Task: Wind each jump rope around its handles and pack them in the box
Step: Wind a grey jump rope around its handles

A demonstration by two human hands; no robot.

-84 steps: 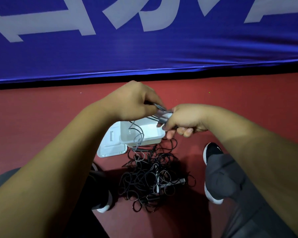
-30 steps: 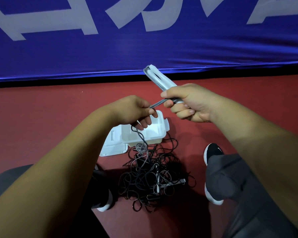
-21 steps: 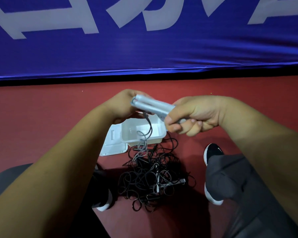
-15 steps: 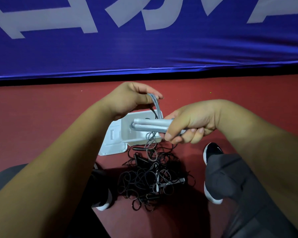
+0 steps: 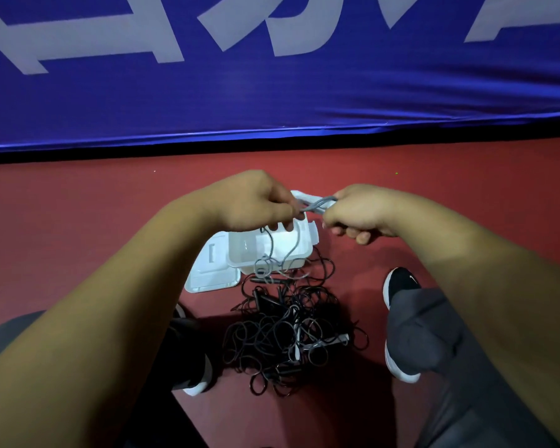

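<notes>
Head view: I saw right hand [image 5: 359, 212] clamped on pale handles [image 5: 299, 196] of thin grey jump rope [image 5: 320, 202], left hand [image 5: 256, 202] pinching its cord just above open white plastic box [image 5: 244, 250]; slack dangled to tangled black rope pile [image 5: 288, 334] on red floor [image 5: 78, 221].

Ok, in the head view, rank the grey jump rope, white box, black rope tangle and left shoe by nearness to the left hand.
1. grey jump rope: pinched by the left hand, on its right side.
2. white box: just below that hand.
3. black rope tangle: beyond the box, towards the person.
4. left shoe: bottom left of the tangle.
</notes>
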